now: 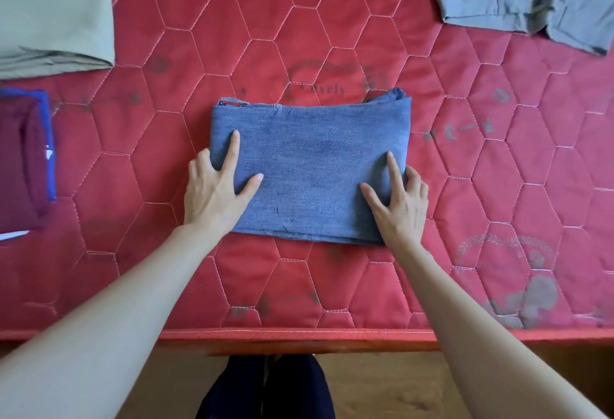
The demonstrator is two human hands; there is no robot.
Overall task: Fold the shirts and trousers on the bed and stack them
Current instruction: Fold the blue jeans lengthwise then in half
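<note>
Both hands (212, 186) flat, folded jeans (312, 166) beneath

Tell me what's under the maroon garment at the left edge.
A blue garment lies under the maroon garment, showing along its far and right edges. Both look folded. Anything lower in that stack is covered or cut off by the frame.

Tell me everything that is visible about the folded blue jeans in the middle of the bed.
The jeans are mid-blue denim, faded in places, folded into a flat, roughly rectangular bundle of several layers. Layered edges show at the near right corner, and a waistband edge peeks out at the far left. They lie in the middle of the red quilted mattress. The left hand and the right hand rest spread on its near side edges, fingers partly curled around them.
</note>
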